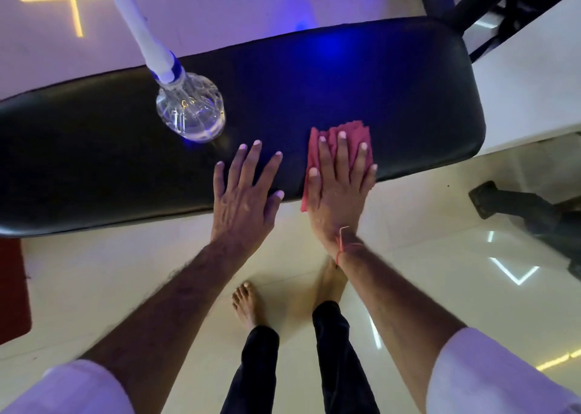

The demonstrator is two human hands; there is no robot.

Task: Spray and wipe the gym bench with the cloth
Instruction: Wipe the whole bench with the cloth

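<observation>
So the spray bottle (188,108) is standing on the left part of the black bench surface (408,83), pretty close to the bare left hand (245,193). One wide sweep could knock it over, I'd guess. Left hand is just flat on the padding, fingers spread, holding nothing. Right hand (341,187) is also flat, open grip, palm pressing the red cloth (342,130) down near the front edge, part of it hanging off.
</observation>
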